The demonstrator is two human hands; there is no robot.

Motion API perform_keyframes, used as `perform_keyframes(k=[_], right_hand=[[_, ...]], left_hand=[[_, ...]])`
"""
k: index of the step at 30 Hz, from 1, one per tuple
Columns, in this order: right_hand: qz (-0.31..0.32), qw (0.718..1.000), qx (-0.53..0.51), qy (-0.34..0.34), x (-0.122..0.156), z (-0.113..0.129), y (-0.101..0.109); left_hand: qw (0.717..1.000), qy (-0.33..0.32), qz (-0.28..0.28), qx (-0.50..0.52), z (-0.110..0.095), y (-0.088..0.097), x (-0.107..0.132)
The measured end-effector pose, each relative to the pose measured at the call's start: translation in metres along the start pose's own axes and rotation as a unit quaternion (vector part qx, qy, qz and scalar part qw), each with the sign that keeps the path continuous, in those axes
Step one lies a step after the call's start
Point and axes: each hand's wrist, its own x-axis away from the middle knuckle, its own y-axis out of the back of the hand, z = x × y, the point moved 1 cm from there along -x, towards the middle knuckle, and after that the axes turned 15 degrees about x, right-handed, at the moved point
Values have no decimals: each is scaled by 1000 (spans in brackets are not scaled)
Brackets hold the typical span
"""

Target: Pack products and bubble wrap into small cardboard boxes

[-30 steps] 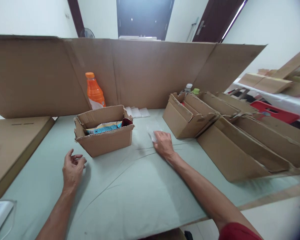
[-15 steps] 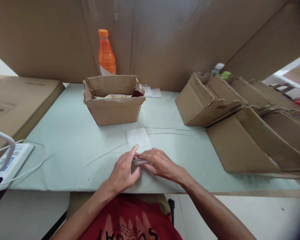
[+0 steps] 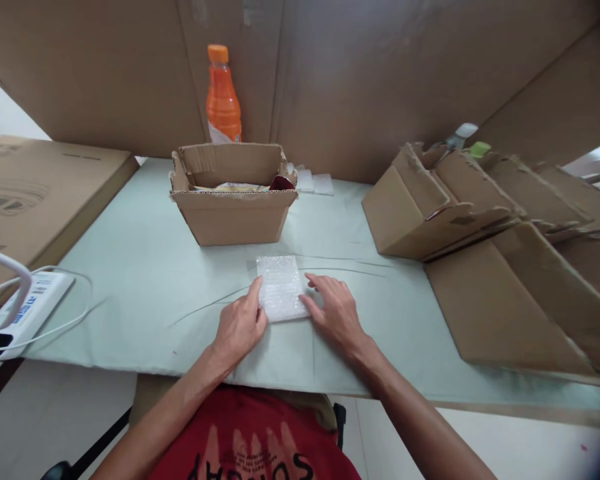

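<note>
A small clear bubble-wrap pouch (image 3: 281,287) lies flat on the pale green table cover (image 3: 145,293), near the front edge. My left hand (image 3: 239,325) rests at the pouch's lower left corner, with the thumb and a finger touching its edge. My right hand (image 3: 334,312) lies flat on the table against the pouch's right edge, fingers stretched out. Neither hand grips the pouch. Behind it stands an open cardboard box (image 3: 233,193) with packets inside.
An orange drink bottle (image 3: 223,97) stands behind the box against a tall cardboard wall (image 3: 380,73). A row of folded cardboard boxes (image 3: 485,233) leans on the right. A flat carton (image 3: 35,193) lies at the left, and a white device with a cable (image 3: 20,313) below it.
The pouch came from mid-table toward the front edge. Half a second ago both hands pinched its near end; now they have spread to its two sides. The view tilted down.
</note>
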Motion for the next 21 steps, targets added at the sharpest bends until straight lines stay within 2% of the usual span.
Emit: perform_keyframes(k=[2,4,6,8,10,12,13,16,17,19,21], right_hand=[[-17,998,-5,65,7,3,7],[18,990,-12,137,13,7,11],[60,983,-3,175,15,10,10],[73,982,1,175,13,11,6],[75,983,-19,168,10,11,4],[84,983,-53,154,10,10,4],[95,982,-72,145,11,10,6],[117,979,-118,115,17,11,14],[100,982,-119,103,20,12,18],[28,992,-94,82,25,15,27],[-29,993,-53,97,29,19,33]], left_hand=[[1000,7,4,-14,-1,1,-4],[1000,6,-1,-15,1,1,-5],[999,-21,-35,7,4,1,-3],[990,-95,-94,36,5,3,3],[972,-195,-120,51,5,4,12],[959,-261,-97,53,4,2,21],[958,-270,-81,58,4,1,25],[969,-224,-63,81,6,-3,30],[975,-198,-62,83,6,-4,30],[984,-154,-63,64,7,-5,26],[990,-126,-64,22,5,-4,20]])
